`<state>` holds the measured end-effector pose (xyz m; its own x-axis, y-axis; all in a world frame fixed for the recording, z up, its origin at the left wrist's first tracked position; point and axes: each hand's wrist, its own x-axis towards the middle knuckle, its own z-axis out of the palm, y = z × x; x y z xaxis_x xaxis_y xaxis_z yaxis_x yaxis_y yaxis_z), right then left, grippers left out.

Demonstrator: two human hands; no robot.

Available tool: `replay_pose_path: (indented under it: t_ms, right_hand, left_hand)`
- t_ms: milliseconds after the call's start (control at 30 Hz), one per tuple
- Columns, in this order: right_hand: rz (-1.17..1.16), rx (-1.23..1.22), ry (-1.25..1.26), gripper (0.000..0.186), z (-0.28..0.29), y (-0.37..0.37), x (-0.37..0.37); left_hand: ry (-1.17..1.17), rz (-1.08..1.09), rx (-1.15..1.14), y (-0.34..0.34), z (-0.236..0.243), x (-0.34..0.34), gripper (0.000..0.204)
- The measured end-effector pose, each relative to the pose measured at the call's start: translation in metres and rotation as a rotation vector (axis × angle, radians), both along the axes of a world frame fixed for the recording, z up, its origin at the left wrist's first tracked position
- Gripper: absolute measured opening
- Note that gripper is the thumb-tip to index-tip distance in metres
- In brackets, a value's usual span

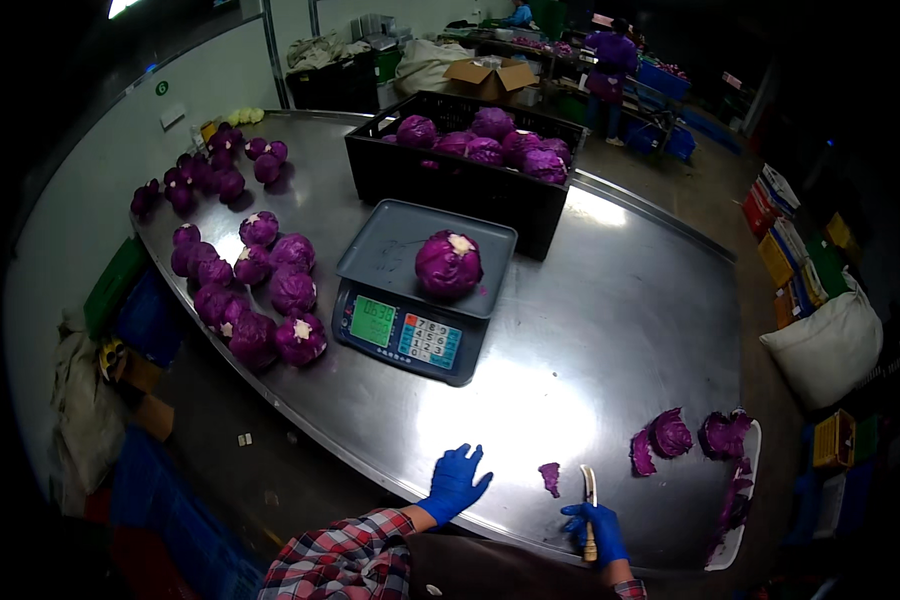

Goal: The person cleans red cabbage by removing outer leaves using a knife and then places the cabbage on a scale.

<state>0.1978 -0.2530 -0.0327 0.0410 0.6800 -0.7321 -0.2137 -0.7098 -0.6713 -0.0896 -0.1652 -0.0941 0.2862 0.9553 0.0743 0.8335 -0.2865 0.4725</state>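
My left hand [456, 484], in a blue glove, rests near the table's front edge with its fingers apart and nothing in it. In my right hand [598, 530], also gloved in blue, is a knife [589, 490] with a light wooden handle, its blade pointing away from me. A scrap of purple leaf [550, 479] lies between the hands. Farther off, a red cabbage [448, 264] with a pale cut stem sits on the pan of a digital scale [395, 240], whose display is lit green.
A black crate [450, 180] of red cabbages stands behind the scale. Several cabbages [292, 288] are grouped on the metal table [630, 330] at left. Loose leaves [670, 432] and a white tray [742, 520] lie at right. Another person [610, 65] stands in the background.
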Motion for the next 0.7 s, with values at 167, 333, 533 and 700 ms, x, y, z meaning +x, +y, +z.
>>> replay_pose_path:
  t_ms: [167,333,533,700]
  right_hand:
    - [-0.117,-0.064,-0.161,0.032,-0.015,-0.002,0.002]
    - [-0.367,-0.072,-0.228,0.033,-0.023,0.005,-0.009]
    - [-0.683,-0.008,-0.321,0.024,-0.083,0.008,-0.018]
    - [-0.758,0.067,-0.161,0.028,-0.1,-0.008,0.005]
  left_hand:
    - [-0.794,-0.107,-0.513,0.062,0.024,-0.054,0.022]
    - [-0.75,-0.051,0.355,0.197,0.128,-0.126,0.042]
    - [-0.342,-0.029,0.457,0.295,0.141,-0.085,0.113]
    - [-0.438,0.014,0.287,0.297,0.146,-0.062,0.097]
